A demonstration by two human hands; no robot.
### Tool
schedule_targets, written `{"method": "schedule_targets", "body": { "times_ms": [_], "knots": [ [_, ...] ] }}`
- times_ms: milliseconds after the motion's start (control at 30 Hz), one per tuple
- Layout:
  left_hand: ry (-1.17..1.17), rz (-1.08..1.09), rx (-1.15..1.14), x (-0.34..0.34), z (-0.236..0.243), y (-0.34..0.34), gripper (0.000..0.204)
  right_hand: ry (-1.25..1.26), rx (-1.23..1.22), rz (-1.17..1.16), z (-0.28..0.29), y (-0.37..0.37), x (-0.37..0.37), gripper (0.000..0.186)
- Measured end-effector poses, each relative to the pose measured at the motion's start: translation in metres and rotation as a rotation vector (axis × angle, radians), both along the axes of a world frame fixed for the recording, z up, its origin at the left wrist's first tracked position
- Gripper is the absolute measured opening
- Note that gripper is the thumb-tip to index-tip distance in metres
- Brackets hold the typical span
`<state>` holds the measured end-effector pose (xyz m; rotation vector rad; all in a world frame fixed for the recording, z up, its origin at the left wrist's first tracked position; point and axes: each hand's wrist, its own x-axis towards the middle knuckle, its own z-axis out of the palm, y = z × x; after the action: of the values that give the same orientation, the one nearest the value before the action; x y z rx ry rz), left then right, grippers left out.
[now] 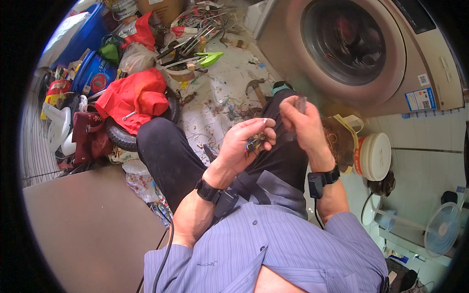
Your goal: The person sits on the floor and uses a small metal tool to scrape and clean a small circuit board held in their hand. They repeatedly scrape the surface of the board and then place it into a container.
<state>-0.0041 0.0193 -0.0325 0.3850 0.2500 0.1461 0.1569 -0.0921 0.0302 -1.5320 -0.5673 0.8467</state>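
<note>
My left hand point(237, 141) is closed around a small bunch of coloured wire pieces point(253, 144). Its thumb and forefinger pinch a tiny pale tip at the top. My right hand point(305, 124) is raised just to the right of it, apart from it, with the fingers curled. A small flat greyish piece point(301, 104) sticks up from that grip, too blurred to name. Both hands are above my lap. Beyond them a claw hammer point(255, 89) lies on the floor, among scattered wire scraps point(232, 112).
A washing machine point(288, 63) stands at the far right. To the left, a red bag point(139, 95) lies on a black tyre point(119, 136), near a tub of hand tools point(181, 73) and blue buckets point(90, 73). A lidded white bucket point(376, 156) sits right, near a fan point(442, 229).
</note>
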Motion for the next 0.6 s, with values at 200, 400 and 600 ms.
{"method": "schedule_targets", "body": {
  "times_ms": [200, 400, 600],
  "knots": [
    [-0.202, -0.048, -0.441, 0.008, -0.007, -0.002, 0.046, -0.231, 0.0, -0.368, 0.008, -0.083, 0.063, 0.013],
    [-0.217, 0.049, -0.574, 0.007, -0.003, -0.006, 0.049, -1.22, -0.743, -0.408, -0.014, -0.153, 0.11, 0.024],
    [-0.317, 0.023, -0.602, 0.012, -0.012, -0.001, 0.043, -1.183, -0.321, -0.203, 0.008, -0.105, 0.053, 0.014]
  ]
}}
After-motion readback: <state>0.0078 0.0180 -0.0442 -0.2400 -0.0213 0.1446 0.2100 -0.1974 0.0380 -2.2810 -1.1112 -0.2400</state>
